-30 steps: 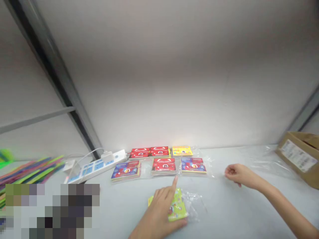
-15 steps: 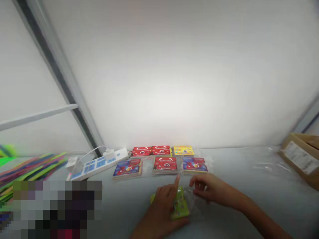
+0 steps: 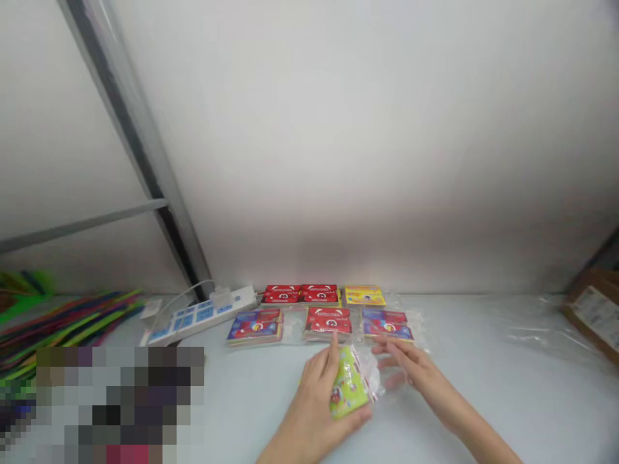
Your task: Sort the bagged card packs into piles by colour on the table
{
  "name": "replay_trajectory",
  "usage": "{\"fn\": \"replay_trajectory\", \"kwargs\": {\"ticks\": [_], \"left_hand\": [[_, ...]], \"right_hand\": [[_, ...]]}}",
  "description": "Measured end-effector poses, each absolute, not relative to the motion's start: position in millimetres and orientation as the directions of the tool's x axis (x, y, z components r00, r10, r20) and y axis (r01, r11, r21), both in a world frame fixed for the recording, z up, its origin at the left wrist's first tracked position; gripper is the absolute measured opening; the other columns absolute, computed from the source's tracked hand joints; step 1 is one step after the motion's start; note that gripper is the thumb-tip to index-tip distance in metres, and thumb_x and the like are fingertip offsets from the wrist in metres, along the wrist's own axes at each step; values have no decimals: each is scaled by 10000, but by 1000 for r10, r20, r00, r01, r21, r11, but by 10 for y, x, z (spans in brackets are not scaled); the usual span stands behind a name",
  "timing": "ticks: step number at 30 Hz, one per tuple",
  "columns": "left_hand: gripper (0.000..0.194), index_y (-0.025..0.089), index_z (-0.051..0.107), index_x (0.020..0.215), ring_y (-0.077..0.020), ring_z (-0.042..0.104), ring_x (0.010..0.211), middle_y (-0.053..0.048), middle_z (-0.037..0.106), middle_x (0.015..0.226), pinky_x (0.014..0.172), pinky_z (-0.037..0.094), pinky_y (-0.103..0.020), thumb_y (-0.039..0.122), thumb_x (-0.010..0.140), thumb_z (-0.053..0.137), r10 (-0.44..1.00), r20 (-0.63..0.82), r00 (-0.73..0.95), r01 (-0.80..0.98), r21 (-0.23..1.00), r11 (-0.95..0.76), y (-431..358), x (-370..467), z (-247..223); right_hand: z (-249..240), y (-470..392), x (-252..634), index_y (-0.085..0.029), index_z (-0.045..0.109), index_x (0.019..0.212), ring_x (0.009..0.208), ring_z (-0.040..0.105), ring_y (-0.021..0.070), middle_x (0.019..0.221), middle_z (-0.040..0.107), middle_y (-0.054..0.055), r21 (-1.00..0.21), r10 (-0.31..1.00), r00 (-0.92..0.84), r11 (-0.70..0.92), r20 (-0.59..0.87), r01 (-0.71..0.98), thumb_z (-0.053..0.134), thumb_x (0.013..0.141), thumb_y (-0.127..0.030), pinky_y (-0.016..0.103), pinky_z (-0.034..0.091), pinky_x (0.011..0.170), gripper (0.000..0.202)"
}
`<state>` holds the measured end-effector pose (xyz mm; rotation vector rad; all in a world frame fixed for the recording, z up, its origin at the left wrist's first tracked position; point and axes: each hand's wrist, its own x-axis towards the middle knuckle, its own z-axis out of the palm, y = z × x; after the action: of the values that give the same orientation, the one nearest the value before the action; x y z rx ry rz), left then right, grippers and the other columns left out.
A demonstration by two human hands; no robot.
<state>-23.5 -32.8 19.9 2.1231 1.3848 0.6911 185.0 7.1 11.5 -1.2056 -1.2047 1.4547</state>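
My left hand [image 3: 316, 393] is wrapped round a lime-green printed pack [image 3: 349, 383], its thumb along the near edge. The pack tilts slightly and sits in a clear plastic bag [image 3: 372, 377], whose loose end sticks out to the right. Beside that loose end is my right hand [image 3: 409, 364], its fingers stretched out and partly apart; the lower fingertips blur behind the film. Whether they touch the plastic is unclear. Just beyond my hands lie a red card pack [image 3: 329, 321] and a blue-and-red card pack [image 3: 388, 323], the latter in clear wrap.
More packs line the back: two red ones [image 3: 319, 294], a yellow one [image 3: 364, 296] and a blue-red stack [image 3: 255, 325]. Left are a white power strip [image 3: 203, 314] and bright coloured strips [image 3: 87, 322]. Right are clear plastic bags [image 3: 546, 332] and a cardboard box [image 3: 594, 316].
My left hand has turned the green pack, showing more of its face and the loose bag end. My right hand's fingers have straightened from a curl beside the bag. The view has shifted slightly.
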Motion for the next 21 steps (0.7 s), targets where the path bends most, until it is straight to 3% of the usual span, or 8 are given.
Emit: {"fn": "replay_trajectory", "kwargs": {"ticks": [3, 7, 10, 14, 17, 21], "left_hand": [[912, 245, 87, 1403, -257, 286, 1250, -74, 322, 1392, 1042, 259, -417, 431, 717, 657, 918, 87, 387, 690, 633, -350, -312, -242, 185], [866, 226, 283, 1360, -267, 328, 1224, -70, 369, 1378, 1037, 270, -407, 398, 634, 723, 899, -18, 438, 763, 536, -361, -296, -237, 194], [820, 200, 321, 1346, -275, 352, 1204, -85, 406, 1353, 1034, 264, -415, 363, 643, 710, 901, -41, 431, 796, 487, -359, -297, -198, 200], [910, 198, 221, 1382, -279, 394, 1153, -100, 456, 1298, 1000, 297, -432, 369, 638, 717, 902, -14, 432, 793, 483, -372, -306, -130, 193], [940, 297, 164, 1386, -270, 403, 1141, -66, 457, 1292, 977, 316, -440, 316, 634, 727, 881, 24, 473, 772, 469, -428, -309, -116, 181], [849, 392, 240, 1346, -262, 394, 1163, -22, 448, 1301, 985, 319, -428, 269, 648, 708, 872, 50, 486, 777, 432, -458, -298, -140, 134]], "right_hand": [[-14, -81, 1609, -244, 610, 1117, 1051, 561, 250, 1192, 603, 77, -958, 950, -247, -236, -192, -161, 532, 730, -565, 366, 485, 801, 509], [-142, -166, 1417, -238, 579, 1160, 1217, 432, 232, 1300, 520, 56, -922, 924, -326, -289, -199, -256, 551, 726, -560, 391, 319, 1020, 541], [-206, -153, 1376, -241, 604, 1128, 1229, 417, 242, 1295, 522, 55, -939, 932, -327, -243, -156, -245, 588, 702, -547, 404, 283, 1045, 525], [-242, -138, 1352, -247, 580, 1158, 1204, 445, 255, 1280, 538, 46, -965, 943, -334, -103, -18, -240, 642, 695, -470, 418, 299, 1034, 517], [-270, -144, 1327, -237, 580, 1160, 1157, 494, 255, 1235, 582, 58, -973, 935, -353, -55, 28, -223, 616, 730, -449, 418, 340, 1002, 480], [-317, -142, 1304, -228, 617, 1111, 1111, 531, 265, 1204, 606, 71, -980, 948, -317, -29, 35, -195, 604, 733, -463, 415, 376, 971, 445]]}}
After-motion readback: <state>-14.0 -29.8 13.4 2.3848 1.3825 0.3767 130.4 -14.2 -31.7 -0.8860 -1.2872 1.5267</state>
